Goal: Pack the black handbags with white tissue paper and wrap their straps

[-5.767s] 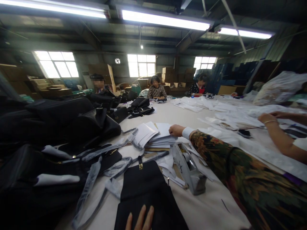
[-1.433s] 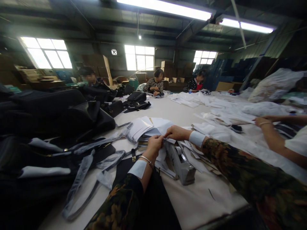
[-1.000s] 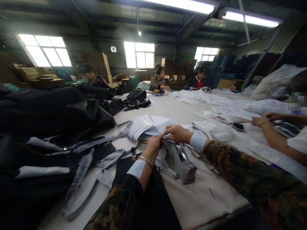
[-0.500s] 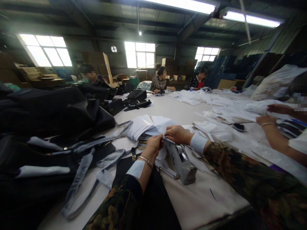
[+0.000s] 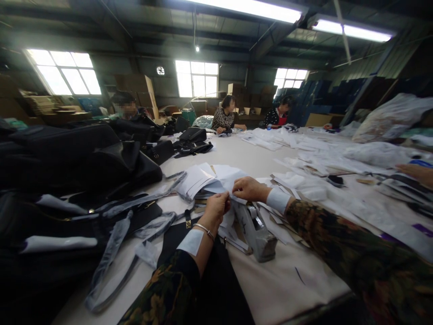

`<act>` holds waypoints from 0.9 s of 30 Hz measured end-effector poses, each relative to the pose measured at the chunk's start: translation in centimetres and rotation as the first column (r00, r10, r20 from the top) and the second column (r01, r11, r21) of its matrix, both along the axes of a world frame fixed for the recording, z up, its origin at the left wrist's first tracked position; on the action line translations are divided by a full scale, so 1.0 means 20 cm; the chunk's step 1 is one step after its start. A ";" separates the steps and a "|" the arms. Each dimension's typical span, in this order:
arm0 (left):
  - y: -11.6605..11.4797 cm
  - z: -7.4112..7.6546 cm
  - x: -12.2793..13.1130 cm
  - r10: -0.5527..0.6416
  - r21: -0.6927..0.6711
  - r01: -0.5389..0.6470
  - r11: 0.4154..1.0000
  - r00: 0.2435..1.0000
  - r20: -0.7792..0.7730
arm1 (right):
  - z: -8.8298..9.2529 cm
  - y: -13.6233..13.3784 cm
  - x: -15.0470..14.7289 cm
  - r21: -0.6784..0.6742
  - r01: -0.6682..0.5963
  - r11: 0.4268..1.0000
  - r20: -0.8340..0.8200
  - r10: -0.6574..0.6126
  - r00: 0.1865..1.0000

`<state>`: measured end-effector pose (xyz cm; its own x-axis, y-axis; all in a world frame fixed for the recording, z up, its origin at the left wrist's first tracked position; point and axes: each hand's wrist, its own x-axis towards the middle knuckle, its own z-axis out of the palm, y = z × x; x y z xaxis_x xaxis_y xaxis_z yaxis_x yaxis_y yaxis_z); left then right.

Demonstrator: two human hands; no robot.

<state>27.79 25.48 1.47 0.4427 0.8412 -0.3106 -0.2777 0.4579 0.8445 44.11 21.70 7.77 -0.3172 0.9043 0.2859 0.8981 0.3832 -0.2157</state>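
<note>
My left hand (image 5: 218, 208) and my right hand (image 5: 249, 188) meet in front of me with fingertips pinched close together. Whatever lies between the fingers is too small to make out. Just behind them is a stack of white paper sheets (image 5: 199, 180). A grey tape dispenser (image 5: 262, 246) stands beneath my right wrist. Below my left forearm lies a black bag (image 5: 216, 289), partly hidden by the arm, with a small gold buckle (image 5: 188, 221) near its top. A strap wrapped in clear plastic (image 5: 113, 243) curves across the table to the left.
Black bags (image 5: 67, 153) are heaped along the left side. White wrapping sheets (image 5: 314, 167) spread over the table (image 5: 230, 155) to the right, with a bulky plastic sack (image 5: 389, 119) behind. Several people sit across the table; another person's hand (image 5: 419, 174) reaches in at right.
My hands stay almost in place, the right fingertips now slightly apart from the left. The person at the right edge has pulled back, leaving only one hand in view.
</note>
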 end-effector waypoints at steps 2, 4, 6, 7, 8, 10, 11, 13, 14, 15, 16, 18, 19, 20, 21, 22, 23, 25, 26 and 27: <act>0.00 -0.01 0.00 0.010 0.022 -0.009 1.000 1.000 -0.007 | 0.01 0.01 0.01 -0.020 0.009 1.000 -0.033 -0.010 0.999; 0.00 -0.01 0.00 0.016 0.050 -0.015 0.999 1.000 -0.021 | 0.01 0.01 0.02 -0.040 0.020 0.999 -0.067 -0.022 0.998; -0.01 -0.01 0.00 0.020 0.086 -0.017 0.996 0.999 -0.039 | 0.02 0.01 0.02 -0.058 0.030 0.998 -0.099 -0.036 0.994; -0.01 -0.01 -0.01 0.021 0.107 -0.016 0.994 0.999 -0.048 | 0.02 0.00 0.02 -0.065 0.037 0.997 -0.116 -0.044 0.992; -0.01 -0.01 -0.01 0.021 0.130 -0.014 0.991 0.998 -0.056 | 0.02 0.00 0.02 -0.071 0.046 0.996 -0.132 -0.055 0.990; -0.01 0.00 -0.02 0.015 0.182 -0.001 0.983 0.997 -0.076 | 0.02 0.00 0.02 -0.079 0.070 0.994 -0.169 -0.082 0.982; -0.01 0.00 -0.02 0.010 0.210 0.009 0.978 0.996 -0.091 | 0.02 0.00 0.02 -0.083 0.083 0.993 -0.187 -0.097 0.978; 0.00 -0.01 -0.02 0.008 0.267 0.029 0.963 0.991 -0.134 | 0.02 0.00 0.02 -0.089 0.104 0.991 -0.220 -0.122 0.968; 0.00 -0.01 -0.01 0.014 0.294 0.034 0.955 0.987 -0.161 | 0.02 0.00 0.02 -0.091 0.111 0.990 -0.233 -0.129 0.964; 0.00 -0.02 -0.01 0.025 0.319 0.037 0.947 0.982 -0.189 | 0.02 0.00 0.02 -0.092 0.114 0.989 -0.244 -0.133 0.961; 0.01 -0.03 0.00 0.038 0.341 0.039 0.939 0.975 -0.217 | 0.01 0.00 0.02 -0.091 0.114 0.989 -0.254 -0.133 0.958; 0.01 -0.04 0.01 0.068 0.383 0.045 0.923 0.959 -0.276 | 0.01 0.00 0.03 -0.081 0.112 0.990 -0.272 -0.131 0.953; 0.01 -0.04 0.01 0.083 0.405 0.051 0.913 0.948 -0.307 | 0.01 0.00 0.03 -0.069 0.115 0.991 -0.280 -0.130 0.951; 0.01 -0.04 0.01 0.101 0.430 0.058 0.901 0.936 -0.338 | 0.01 0.00 0.04 -0.051 0.120 0.991 -0.287 -0.130 0.949; 0.01 -0.03 0.00 0.124 0.460 0.065 0.886 0.922 -0.368 | 0.02 -0.01 0.05 -0.024 0.129 0.991 -0.293 -0.131 0.947; 0.00 -0.02 -0.01 0.155 0.492 0.067 0.868 0.905 -0.396 | 0.02 -0.01 0.05 0.009 0.140 0.990 -0.296 -0.131 0.946; 0.00 0.00 -0.02 0.194 0.526 0.063 0.848 0.887 -0.419 | 0.03 -0.01 0.06 0.046 0.147 0.988 -0.297 -0.127 0.946; -0.01 0.06 -0.05 0.304 0.602 0.022 0.798 0.847 -0.435 | 0.05 -0.02 0.07 0.123 0.145 0.982 -0.290 -0.105 0.951; -0.01 0.09 -0.06 0.382 0.673 0.002 0.740 0.822 -0.423 | 0.06 -0.02 0.07 0.157 0.134 0.979 -0.282 -0.085 0.956; -0.01 0.13 -0.08 0.462 0.763 0.003 0.646 0.794 -0.395 | 0.07 -0.03 0.07 0.187 0.116 0.975 -0.270 -0.063 0.961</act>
<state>26.26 25.34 4.00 0.1658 0.9368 0.3082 0.2938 -0.3453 0.8913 45.53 21.18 9.21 -0.1276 0.8415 0.5249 0.8530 0.3632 -0.3748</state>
